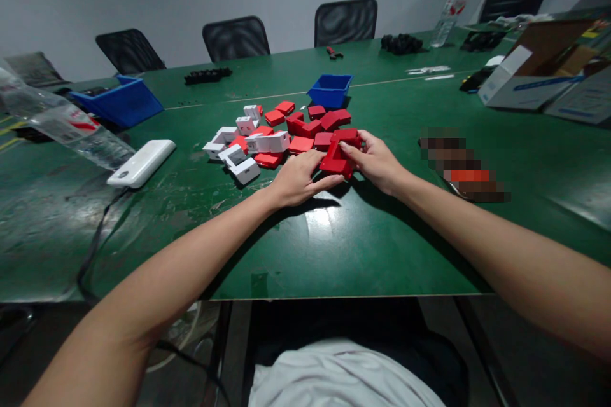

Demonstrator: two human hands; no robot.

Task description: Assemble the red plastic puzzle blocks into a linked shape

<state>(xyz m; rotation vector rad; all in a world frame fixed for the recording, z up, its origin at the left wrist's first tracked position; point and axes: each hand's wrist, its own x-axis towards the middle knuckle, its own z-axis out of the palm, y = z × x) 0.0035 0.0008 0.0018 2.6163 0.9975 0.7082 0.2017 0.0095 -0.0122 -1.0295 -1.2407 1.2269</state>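
A red U-shaped plastic part [338,162] is held up just above the table, tilted, between my two hands. My right hand [379,162] grips its right side, the thumb lying over the front and the fingers behind. My left hand [300,179] closes on its lower left side, with the thumb stretched along the bottom edge. Directly behind lies a loose pile of red plastic parts [301,144]. White plastic bracket-like parts [245,170] are mixed in at the pile's left side.
Behind the pile stands a small blue bin [330,90]; a larger blue bin [125,105] is at left. A white power bank [142,164] with a cable and a tilted water bottle [71,124] lie left. A pixelated object [465,168] and cardboard box [529,79] are at right.
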